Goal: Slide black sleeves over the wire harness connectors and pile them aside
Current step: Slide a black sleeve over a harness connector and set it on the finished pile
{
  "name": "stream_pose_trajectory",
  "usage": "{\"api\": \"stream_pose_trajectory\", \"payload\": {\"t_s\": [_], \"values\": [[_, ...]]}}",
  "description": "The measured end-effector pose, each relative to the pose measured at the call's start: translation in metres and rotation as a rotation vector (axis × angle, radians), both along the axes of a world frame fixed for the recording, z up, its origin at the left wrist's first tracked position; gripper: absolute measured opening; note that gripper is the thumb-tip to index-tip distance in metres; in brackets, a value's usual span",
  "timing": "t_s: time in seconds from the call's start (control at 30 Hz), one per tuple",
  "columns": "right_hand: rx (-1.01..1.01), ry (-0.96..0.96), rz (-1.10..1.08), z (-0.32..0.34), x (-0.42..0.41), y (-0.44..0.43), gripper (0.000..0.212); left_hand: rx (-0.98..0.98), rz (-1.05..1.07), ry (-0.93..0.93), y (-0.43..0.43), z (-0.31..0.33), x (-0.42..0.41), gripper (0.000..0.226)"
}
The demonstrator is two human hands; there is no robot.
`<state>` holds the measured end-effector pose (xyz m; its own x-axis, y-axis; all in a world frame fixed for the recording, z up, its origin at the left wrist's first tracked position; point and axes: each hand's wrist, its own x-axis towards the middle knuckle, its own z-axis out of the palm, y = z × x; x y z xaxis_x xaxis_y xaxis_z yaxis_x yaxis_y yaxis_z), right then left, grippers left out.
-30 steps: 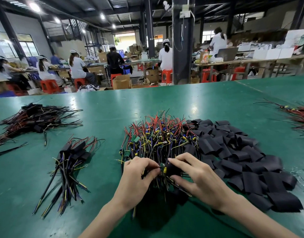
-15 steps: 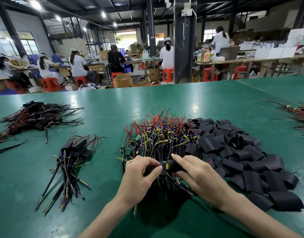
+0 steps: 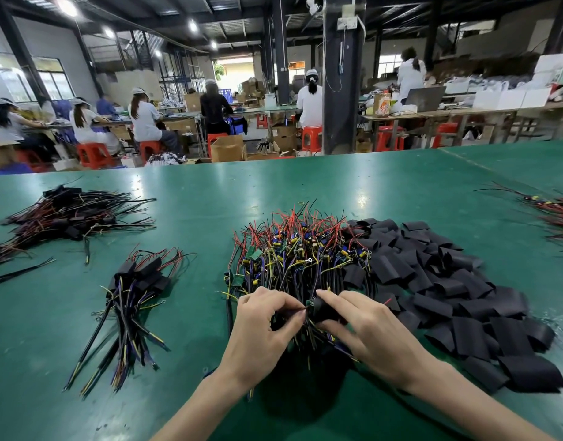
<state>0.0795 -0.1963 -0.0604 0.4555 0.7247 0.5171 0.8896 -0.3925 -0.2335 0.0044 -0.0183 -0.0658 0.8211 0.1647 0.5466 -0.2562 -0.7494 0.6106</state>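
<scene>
Over the last second the black tubular sleeve (image 3: 324, 310), pinched in the right hand (image 3: 378, 335), has crept leftward over the small green connector board (image 3: 308, 303). The yellow part seen earlier between the fingertips is now covered, and only a green edge shows at the sleeve's mouth. The left hand (image 3: 261, 332) pinches the harness's thin wires just beside that mouth, at the near edge of the tangled heap of unsleeved red, yellow and black wire harnesses (image 3: 299, 253) on the green table (image 3: 194, 198). The sleeve looks nearly seated; this piece likely goes next to the sleeved bundle (image 3: 137, 281) lying to the left.
</scene>
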Motion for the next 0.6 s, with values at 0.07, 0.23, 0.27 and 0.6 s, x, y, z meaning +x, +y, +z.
{"api": "stream_pose_trajectory", "payload": {"t_s": [0.07, 0.23, 0.27, 0.6], "values": [[0.004, 0.002, -0.003, 0.0014, -0.0004, 0.0001, 0.047, 0.008, 0.004, 0.0, -0.0002, 0.0007, -0.0005, 0.001], [-0.01, 0.004, -0.007, 0.0002, -0.0011, -0.0005, 0.048, 0.209, 0.06, -0.051, -0.0006, 0.0017, -0.0025, 0.01], [-0.016, 0.0, -0.01, -0.0006, -0.0007, -0.0004, 0.048, 0.27, 0.067, -0.075, -0.0007, 0.0021, -0.0027, 0.013], [-0.079, 0.018, 0.029, -0.0047, 0.0046, -0.001, 0.046, 0.671, 0.073, -0.233, -0.0002, 0.0013, -0.0015, 0.014]]}}
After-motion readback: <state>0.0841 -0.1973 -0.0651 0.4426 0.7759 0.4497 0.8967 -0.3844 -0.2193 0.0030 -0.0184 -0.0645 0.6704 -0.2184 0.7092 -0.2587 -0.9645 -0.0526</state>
